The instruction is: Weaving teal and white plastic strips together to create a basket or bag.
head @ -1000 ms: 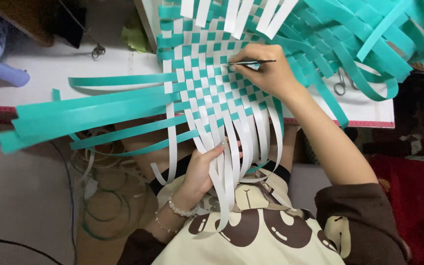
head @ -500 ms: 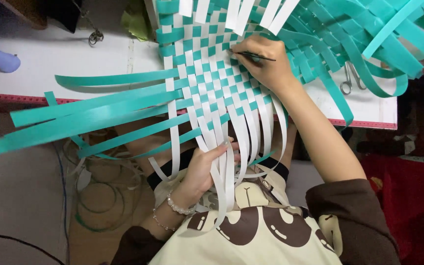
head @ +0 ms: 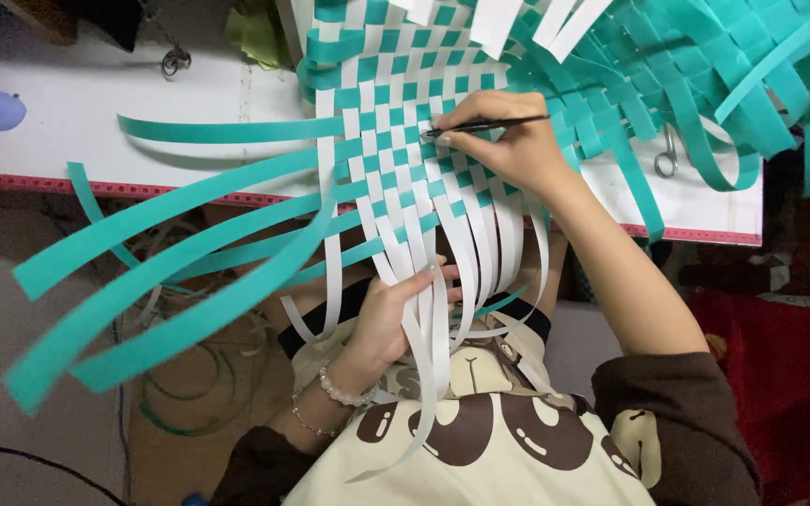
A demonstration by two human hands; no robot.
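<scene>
- Woven mat of teal and white strips runs off the top edge of the frame
- Left hand has its fingertips hidden behind white strips
- Scissors at upper right lie mostly covered by teal strips

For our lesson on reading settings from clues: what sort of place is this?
Probably a home craft corner. A white table carries a teal-and-white woven strip mat and scissors, with coiled cables on the floor beneath.
</scene>
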